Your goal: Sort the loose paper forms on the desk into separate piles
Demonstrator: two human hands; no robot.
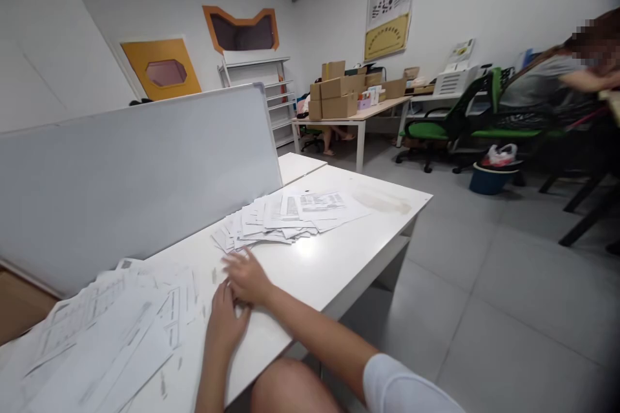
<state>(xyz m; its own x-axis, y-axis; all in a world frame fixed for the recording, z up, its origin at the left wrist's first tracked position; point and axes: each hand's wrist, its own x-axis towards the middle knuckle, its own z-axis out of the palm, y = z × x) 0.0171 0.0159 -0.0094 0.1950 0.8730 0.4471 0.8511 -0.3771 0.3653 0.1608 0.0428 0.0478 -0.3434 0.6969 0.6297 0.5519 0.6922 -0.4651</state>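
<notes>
Both my hands are on the white table [361, 242], close together near its front edge. My left hand [227, 322] lies on the tabletop with its thumb apart from the fingers, and nothing shows in it. Just beyond it is my right hand [248, 277], its fingers stretched out and a little blurred, over or against the left fingertips; I see nothing held. A fanned pile of printed papers [285, 216] lies just past my right hand. To the left of my left hand spreads a larger heap of loose printed sheets [111, 335].
A white divider panel [145, 171] stands along the table's far side. Cardboard boxes [339, 97] sit on another desk behind. At right are a green chair [431, 129], a blue bin [489, 179] and a person [537, 87] leaning at a desk.
</notes>
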